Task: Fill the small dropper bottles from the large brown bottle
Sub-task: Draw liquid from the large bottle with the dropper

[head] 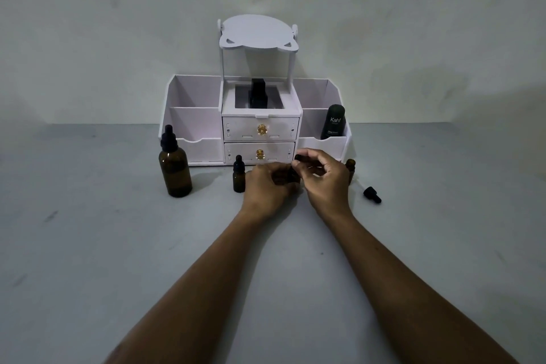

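Observation:
The large brown bottle [175,170] stands capped with its black dropper at the left of the table. A small capped dropper bottle [238,176] stands just left of my hands. My left hand [267,187] grips another small bottle [291,177], mostly hidden by the fingers. My right hand [323,176] pinches that bottle's black dropper cap [298,158] at its top. A third small bottle [350,170] stands uncapped behind my right hand, partly hidden. Its black dropper [372,194] lies on the table at the right.
A white desk organiser [192,124] with two drawers and a small upper shelf stands against the wall behind the bottles. A dark "Kahf" tube [334,122] stands in its right compartment, and a black bottle [258,94] sits in the middle. The grey table spreads out in front.

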